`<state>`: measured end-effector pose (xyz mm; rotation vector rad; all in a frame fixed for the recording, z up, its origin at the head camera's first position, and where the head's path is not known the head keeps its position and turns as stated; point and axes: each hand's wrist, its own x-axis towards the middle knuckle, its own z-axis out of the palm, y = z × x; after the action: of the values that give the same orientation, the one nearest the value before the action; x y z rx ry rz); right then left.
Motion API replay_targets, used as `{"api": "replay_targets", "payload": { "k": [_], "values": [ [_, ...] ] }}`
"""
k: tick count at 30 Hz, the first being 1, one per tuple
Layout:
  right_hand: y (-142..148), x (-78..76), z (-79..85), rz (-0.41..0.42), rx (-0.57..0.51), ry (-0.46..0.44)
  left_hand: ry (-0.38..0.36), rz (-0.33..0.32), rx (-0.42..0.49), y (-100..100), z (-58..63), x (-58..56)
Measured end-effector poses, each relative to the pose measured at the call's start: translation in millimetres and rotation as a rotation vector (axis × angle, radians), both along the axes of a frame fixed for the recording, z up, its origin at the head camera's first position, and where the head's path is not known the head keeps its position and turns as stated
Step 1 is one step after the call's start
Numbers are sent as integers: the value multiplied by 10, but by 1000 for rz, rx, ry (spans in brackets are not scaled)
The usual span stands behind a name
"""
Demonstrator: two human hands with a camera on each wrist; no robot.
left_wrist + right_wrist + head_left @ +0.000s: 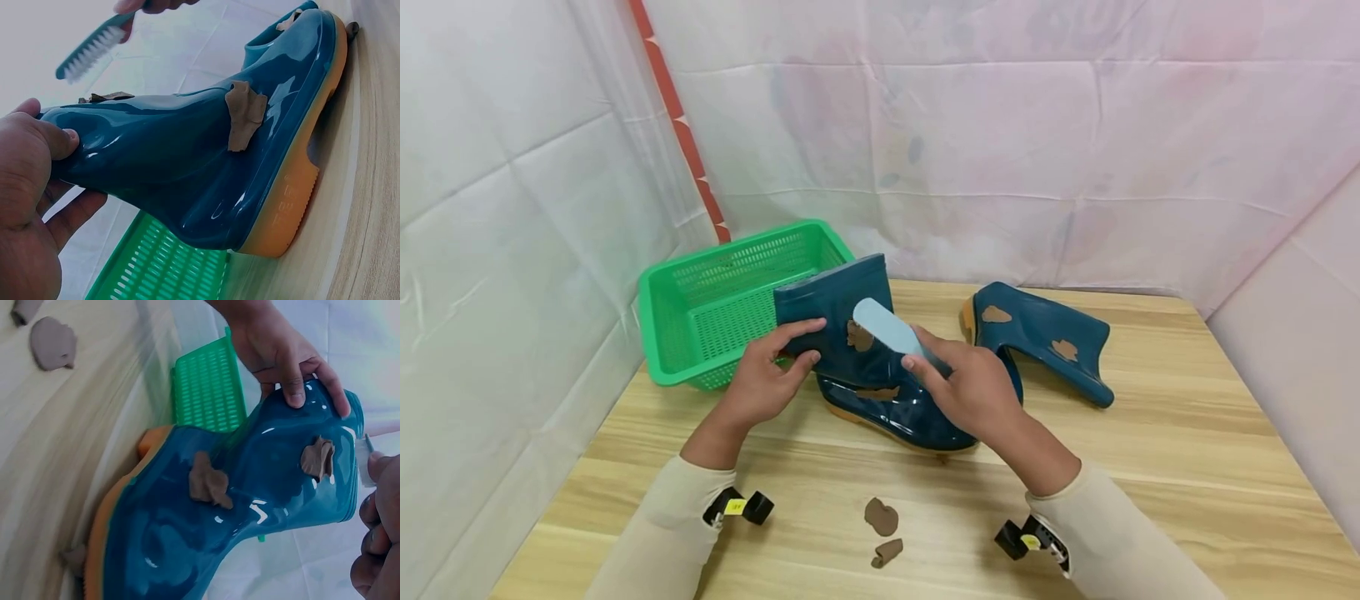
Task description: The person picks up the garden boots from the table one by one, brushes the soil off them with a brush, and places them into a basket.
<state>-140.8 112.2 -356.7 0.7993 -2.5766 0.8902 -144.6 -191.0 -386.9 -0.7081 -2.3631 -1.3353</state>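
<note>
One brush (886,325), partly hidden in right grip (977,387), near brown-patched boot (857,365).

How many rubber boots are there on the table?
2. The near boot is in the middle, its shaft held by the left hand; the far boot lies to the right, partly hidden behind the right hand.

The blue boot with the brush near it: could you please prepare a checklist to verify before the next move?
1. Left hand steadies the boot: ok, it grips the upper shaft.
2. Right hand holds the brush: ok.
3. Bristles turned toward the boot: ok, seen in the left wrist view.
4. Bristles touching the shaft's brown patch: not ok, there is a gap.
5. Whole sole flat on the table: cannot tell.
</note>
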Motion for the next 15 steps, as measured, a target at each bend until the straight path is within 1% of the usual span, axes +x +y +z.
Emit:
{"api": "replay_targets", "payload": {
  "k": [2, 4, 7, 10, 12, 15],
  "values": [
    [-40, -19, 37, -17, -6, 14, 3, 2, 1, -5, -2, 2],
    [-74, -40, 60, -23, 9, -1, 7, 2, 1, -9, -5, 4],
    [-103, -51, 77, -10, 47, -78, 17, 4, -3, -14, -10, 10],
    [-81, -23, 53, 5, 90, -161, 24, 7, -13, -14, -13, 17],
    [-40, 11, 16, 14, 107, -192, 23, 8, -19, -13, -12, 21],
    [31, 62, -40, 28, 111, -206, 16, 8, -21, -12, -7, 24]
  ]
}}
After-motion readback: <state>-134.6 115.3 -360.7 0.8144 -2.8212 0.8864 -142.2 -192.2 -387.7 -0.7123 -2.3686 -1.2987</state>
